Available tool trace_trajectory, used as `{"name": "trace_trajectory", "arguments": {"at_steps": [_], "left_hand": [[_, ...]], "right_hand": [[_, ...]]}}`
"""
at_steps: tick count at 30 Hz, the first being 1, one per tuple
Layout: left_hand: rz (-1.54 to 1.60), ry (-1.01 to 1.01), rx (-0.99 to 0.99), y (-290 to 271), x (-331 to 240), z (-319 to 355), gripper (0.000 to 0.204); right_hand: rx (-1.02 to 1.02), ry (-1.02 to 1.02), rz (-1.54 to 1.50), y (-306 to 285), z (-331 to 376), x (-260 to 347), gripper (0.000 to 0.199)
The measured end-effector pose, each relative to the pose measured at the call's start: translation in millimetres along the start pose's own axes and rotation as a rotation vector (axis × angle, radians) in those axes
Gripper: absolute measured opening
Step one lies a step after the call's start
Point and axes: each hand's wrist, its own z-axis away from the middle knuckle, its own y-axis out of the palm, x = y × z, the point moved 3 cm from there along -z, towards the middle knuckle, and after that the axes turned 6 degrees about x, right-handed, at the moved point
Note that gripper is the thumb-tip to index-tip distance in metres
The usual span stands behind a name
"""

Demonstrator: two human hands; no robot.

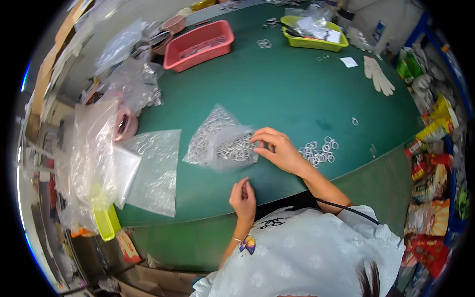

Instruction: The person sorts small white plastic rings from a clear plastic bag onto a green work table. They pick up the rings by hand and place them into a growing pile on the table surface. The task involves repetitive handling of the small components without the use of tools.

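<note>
A clear plastic bag point(200, 143) full of small silver metal rings lies on the green table. My right hand point(281, 153) reaches in at its right side, with thumb and bent fingers closed at the bag's edge. Any ring between those fingertips is too small to make out. Just right of this hand is a loose pile of silver rings point(319, 152). My left hand point(242, 199) rests at the table's near edge, below the bag and apart from it. Its fingers are curled together, and nothing shows in them.
Flat clear bags point(156, 168) lie at left beside a pink tub point(126, 124) and heaped plastic. Farther back stand a pink tray point(198, 62) with rings and a yellow-green basket point(316, 44). A white glove point(377, 75) lies far right. Colourful packets point(428, 218) line the right side.
</note>
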Motion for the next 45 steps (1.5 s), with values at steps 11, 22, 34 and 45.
{"name": "trace_trajectory", "arguments": {"at_steps": [11,22,34,45], "left_hand": [[0.058,-0.076,0.049,7.1,2.4,1.0,0.023],[0.017,-0.062,0.07,6.5,2.3,-0.4,0.024],[-0.028,-0.051,0.101,7.6,-1.0,-2.5,0.019],[-0.076,-0.004,0.093,11.3,-0.9,-3.5,0.018]], "right_hand": [[-0.085,0.477,0.783,-105.0,136.7,-41.2,0.086],[-0.545,0.127,0.402,-99.2,88.3,-80.2,0.006],[-0.792,0.297,-0.587,-130.7,102.8,-106.7,0.013],[-0.315,0.271,0.681,-107.0,91.7,-63.4,0.006]]}}
